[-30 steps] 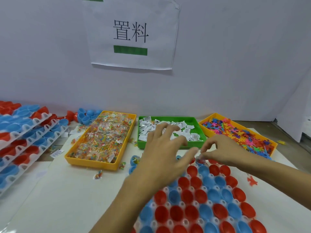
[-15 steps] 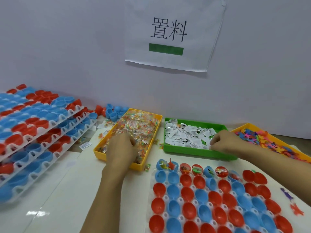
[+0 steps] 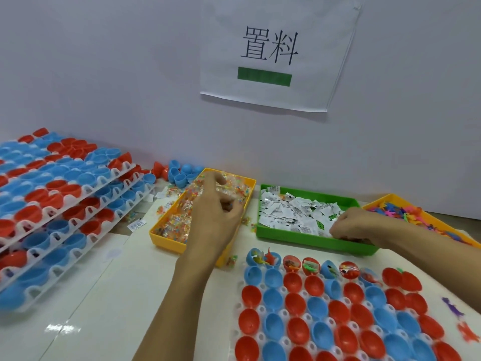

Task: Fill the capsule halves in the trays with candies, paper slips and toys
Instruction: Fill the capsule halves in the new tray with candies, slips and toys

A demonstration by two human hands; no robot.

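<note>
The left hand [image 3: 217, 217] hangs over the yellow candy bin [image 3: 166, 237], its fingers [image 3: 229, 204] curled with wrapped candies [image 3: 179, 217] bunched beneath and beside them; whether they actually pinch a packet I cannot tell. The right hand [image 3: 356, 226] rests at the near right corner of the green bin [image 3: 299, 239], fingers bent down into the pile of paper slips [image 3: 291, 212] and touching them; whether a slip is caught between them is hidden.

Just nearer than both bins, on the white counter [image 3: 104, 308], lies the working tray [image 3: 279, 312] of red and blue capsule halves [image 3: 294, 303]. Its far row holds small toys and packets; the rows nearer the person look hollow. At the right edge a second yellow bin [image 3: 385, 200] holds bright plastic toys [image 3: 395, 209], and two loose toys lie on the counter beside the tray.

To the left, stacked trays [image 3: 65, 204] carry more red and blue halves, with loose blue halves [image 3: 182, 174] piled behind the candy bin.

On the wall [image 3: 104, 74] hangs a paper sign [image 3: 276, 53] printed with the characters 置料 above a green bar. The slips carry small dark print, too small to read.
</note>
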